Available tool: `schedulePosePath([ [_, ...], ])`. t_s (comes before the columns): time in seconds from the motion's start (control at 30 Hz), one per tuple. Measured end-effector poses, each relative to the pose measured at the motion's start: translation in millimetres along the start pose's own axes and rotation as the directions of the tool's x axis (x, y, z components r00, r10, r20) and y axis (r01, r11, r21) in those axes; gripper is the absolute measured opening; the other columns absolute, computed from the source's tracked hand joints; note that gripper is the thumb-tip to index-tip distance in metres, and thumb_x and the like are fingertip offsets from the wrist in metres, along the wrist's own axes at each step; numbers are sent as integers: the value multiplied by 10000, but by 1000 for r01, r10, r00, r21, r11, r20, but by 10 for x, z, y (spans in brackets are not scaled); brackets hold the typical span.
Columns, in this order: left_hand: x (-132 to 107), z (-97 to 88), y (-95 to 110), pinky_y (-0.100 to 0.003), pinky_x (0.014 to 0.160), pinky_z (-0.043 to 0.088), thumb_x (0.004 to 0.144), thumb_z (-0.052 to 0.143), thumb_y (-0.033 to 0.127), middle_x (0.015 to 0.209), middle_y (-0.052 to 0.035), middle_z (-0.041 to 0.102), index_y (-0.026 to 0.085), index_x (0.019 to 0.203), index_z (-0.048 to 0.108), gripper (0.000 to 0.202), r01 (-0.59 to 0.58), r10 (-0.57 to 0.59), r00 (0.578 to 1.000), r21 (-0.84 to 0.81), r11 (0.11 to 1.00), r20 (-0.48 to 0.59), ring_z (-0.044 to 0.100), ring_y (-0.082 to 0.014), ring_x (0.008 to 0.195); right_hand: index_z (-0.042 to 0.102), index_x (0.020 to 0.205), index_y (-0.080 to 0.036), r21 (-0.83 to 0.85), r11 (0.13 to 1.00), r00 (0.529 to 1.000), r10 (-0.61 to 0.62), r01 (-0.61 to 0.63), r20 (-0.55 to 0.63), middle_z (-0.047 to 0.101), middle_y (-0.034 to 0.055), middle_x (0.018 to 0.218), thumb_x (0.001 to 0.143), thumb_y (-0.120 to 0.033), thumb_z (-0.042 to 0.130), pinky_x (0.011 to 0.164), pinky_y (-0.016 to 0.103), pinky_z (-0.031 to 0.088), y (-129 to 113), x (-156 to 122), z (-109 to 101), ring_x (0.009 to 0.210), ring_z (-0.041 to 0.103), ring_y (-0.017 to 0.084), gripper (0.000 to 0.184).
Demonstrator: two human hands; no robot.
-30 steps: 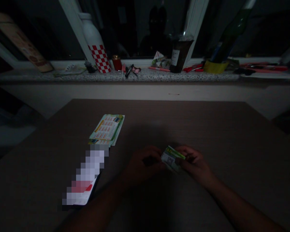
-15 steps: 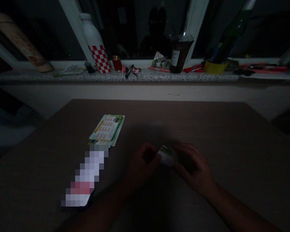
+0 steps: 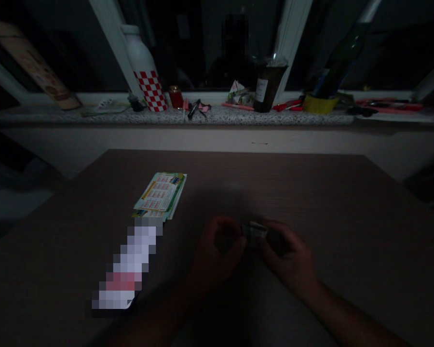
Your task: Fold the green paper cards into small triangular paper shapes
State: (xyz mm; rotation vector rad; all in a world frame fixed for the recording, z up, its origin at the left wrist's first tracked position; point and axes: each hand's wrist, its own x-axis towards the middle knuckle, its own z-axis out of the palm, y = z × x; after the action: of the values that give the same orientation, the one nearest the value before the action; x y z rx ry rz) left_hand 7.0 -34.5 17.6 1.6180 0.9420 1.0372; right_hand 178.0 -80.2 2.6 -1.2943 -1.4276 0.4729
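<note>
In dim light, my left hand (image 3: 213,255) and my right hand (image 3: 287,258) meet above the brown table (image 3: 311,193). Between their fingertips they pinch a small green and white printed paper (image 3: 255,232), folded small and mostly hidden by the fingers. Both hands are curled closed around it, just above the table top. A stack of similar printed leaflets (image 3: 161,193) lies on the table to the left of my left hand.
A blurred-out flat item (image 3: 126,270) lies at the lower left, below the leaflets. The stone windowsill (image 3: 94,115) behind the table carries a red and white checked bottle (image 3: 144,72), a dark cup (image 3: 265,86), a green bottle (image 3: 338,55), pens and small clutter.
The paper showed a wide green and white face a second ago. Now it is folded smaller and my fingers cover most of it. Both hands shifted slightly towards each other.
</note>
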Motion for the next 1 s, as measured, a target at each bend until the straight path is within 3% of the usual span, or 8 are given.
schedulePosePath([
  [0.1, 31, -15, -33, -314, 798, 476, 770, 672, 259, 931, -39, 602, 196, 1031, 532, 303, 38, -36, 999, 59, 998, -32, 584, -177, 862, 614, 1023, -245, 327, 910, 965, 260, -254, 25, 731, 65, 962, 825, -275, 651, 725, 310, 549, 15, -24, 2, 875, 693, 208, 203],
  [0.23, 62, -38, -20, -340, 856, 471, 810, 634, 270, 1043, -70, 629, 191, 1100, 578, 306, 21, -30, 994, 83, 996, 109, 596, -205, 965, 621, 1028, -234, 523, 773, 933, 317, -358, 171, 732, 71, 970, 817, -336, 680, 740, 282, 549, 10, -29, -4, 876, 694, 191, 242],
  [0.33, 69, -46, 29, -321, 826, 479, 857, 576, 279, 1008, -66, 654, 184, 1042, 635, 216, -20, 2, 986, 110, 994, 165, 614, -198, 932, 637, 1031, -239, 542, 751, 926, 314, -377, 209, 730, 51, 917, 811, -322, 695, 723, 258, 544, 5, -41, -9, 809, 688, 162, 242],
  [0.47, 63, -29, 62, -291, 764, 477, 864, 563, 259, 892, -43, 669, 177, 942, 667, 154, -52, 27, 989, 166, 985, 148, 622, -172, 830, 672, 986, -246, 502, 780, 928, 308, -373, 210, 712, 24, 825, 788, -311, 717, 645, 247, 541, -2, -49, 7, 713, 661, 147, 212],
  [0.6, 49, -13, 56, -274, 736, 469, 860, 564, 244, 863, -31, 661, 180, 901, 655, 119, -54, 30, 990, 170, 984, 140, 616, -163, 810, 716, 900, -228, 409, 879, 970, 222, -244, 101, 676, 56, 920, 778, -331, 716, 706, 282, 542, -22, -2, 16, 834, 642, 182, 160],
  [0.7, 44, -16, 42, -278, 755, 465, 846, 584, 241, 877, -28, 655, 186, 930, 642, 116, -42, 22, 993, 166, 985, 120, 612, -167, 831, 725, 897, -219, 370, 905, 978, 191, -210, 89, 657, 68, 933, 798, -334, 691, 731, 289, 540, -36, 26, 8, 873, 632, 192, 155],
  [0.9, 63, -27, 6, -279, 742, 467, 832, 623, 288, 908, -33, 616, 196, 979, 651, 176, -62, 45, 992, 145, 988, 115, 592, -166, 835, 648, 1080, -240, 485, 780, 917, 365, -395, 161, 732, 62, 931, 759, -365, 737, 715, 301, 563, -29, -7, 23, 816, 689, 190, 356],
  [1.0, 73, -30, 15, -266, 694, 456, 835, 619, 295, 849, -31, 605, 186, 901, 676, 140, -58, 40, 993, 156, 986, 113, 585, -159, 783, 618, 1070, -238, 539, 726, 902, 385, -426, 195, 749, 55, 908, 768, -358, 736, 715, 277, 560, -31, -18, 35, 814, 703, 178, 345],
])
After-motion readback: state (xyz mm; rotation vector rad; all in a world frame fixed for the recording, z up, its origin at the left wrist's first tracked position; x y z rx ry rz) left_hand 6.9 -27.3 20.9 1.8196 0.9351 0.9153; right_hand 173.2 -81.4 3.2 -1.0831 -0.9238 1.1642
